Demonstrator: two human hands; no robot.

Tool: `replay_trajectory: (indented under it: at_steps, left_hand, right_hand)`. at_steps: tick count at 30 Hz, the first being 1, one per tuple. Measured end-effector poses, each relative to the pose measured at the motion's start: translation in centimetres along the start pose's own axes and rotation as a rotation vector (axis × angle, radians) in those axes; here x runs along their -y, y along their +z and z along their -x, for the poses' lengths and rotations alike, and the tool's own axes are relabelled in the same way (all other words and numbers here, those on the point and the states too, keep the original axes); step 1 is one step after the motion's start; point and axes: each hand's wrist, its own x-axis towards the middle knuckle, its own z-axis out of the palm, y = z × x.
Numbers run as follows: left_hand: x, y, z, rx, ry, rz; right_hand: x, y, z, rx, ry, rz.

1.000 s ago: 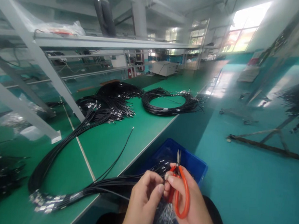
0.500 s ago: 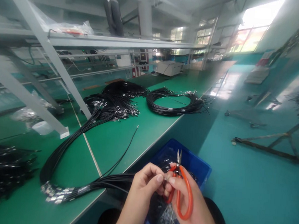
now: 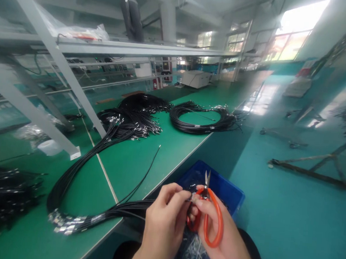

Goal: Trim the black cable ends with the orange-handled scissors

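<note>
Red-handled scissors (image 3: 216,205) sit in the right grip (image 3: 227,229).

One head-worn camera supplies the view, facing forward and down from above the person's left hand (image 3: 163,219) and right hand (image 3: 219,213), which appear close to it at lower centre. Its line of sight follows the green bench (image 3: 129,160), near at lower left and receding toward distant windows (image 3: 298,33), with the floor (image 3: 276,219) along the right side. The blue bin (image 3: 232,191) is seen from above, just beyond the hands.

A clear plastic bag (image 3: 77,31) lies on the metal shelf (image 3: 137,49), left of a bright window (image 3: 300,30).
</note>
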Motion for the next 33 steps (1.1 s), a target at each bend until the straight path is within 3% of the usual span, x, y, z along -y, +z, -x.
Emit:
replay_trajectory:
  at_steps: [3,6,10,13,21,29,33]
  left_hand:
    - [0.1,-0.2,0.0,-0.004,0.066,-0.096]
    - [0.4,-0.4,0.1,0.022,-0.123,0.064]
    - [0.0,-0.3,0.5,0.188,-0.376,0.502]
    - [-0.4,0.2,0.6,0.150,-0.456,0.667]
    - [0.3,0.7,0.5,0.142,-0.562,0.761]
    - [0.5,0.6,0.7,0.149,-0.615,0.873]
    - [0.8,0.7,0.6,0.128,-0.641,0.896]
  right_hand:
    - [-0.1,0.2,0.0,0.023,0.008,-0.023]
    - [-0.1,0.4,0.0,0.021,-0.010,-0.047]
    - [-0.1,1.0,0.0,0.027,-0.033,-0.036]
    - [-0.2,1.1,-0.1,0.039,-0.037,0.004]
    - [0.1,1.5,-0.5,-0.096,-0.221,0.269]
    - [-0.5,1.0,-0.7,-0.031,-0.192,0.248]
    - [-0.3,-0.2,-0.6,-0.060,-0.304,0.405]
